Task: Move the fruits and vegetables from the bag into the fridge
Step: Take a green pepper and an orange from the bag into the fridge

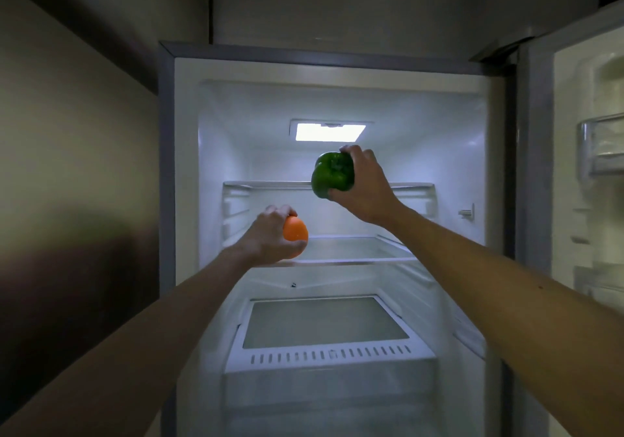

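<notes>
Fridge: white open fridge [189, 166], glass shelves bare.
Left hand: left hand [270, 237] grips round orange fruit [296, 230] at middle glass shelf [354, 260] edge.
Right hand: right hand [366, 183] clasps glossy green bell pepper [332, 175] by upper shelf.
Risk: orange may roll off the smooth glass if released near the lip.

Glossy dark-green bell pepper [332, 175]: deep green, paler sheen on top. Round orange fruit [296, 229]: bright, even orange, no markings. Tall open fridge [189, 166]: white plastic inside w/ bluish cast, grey metal frame. Rectangular ceiling lamp [329, 132] glows white. Flat drawer cover [324, 323]: frosted grey-white pane, front edge w/ row of dark slots. Plain side wall [74, 126]: beige, shading to brown lower down.
</notes>
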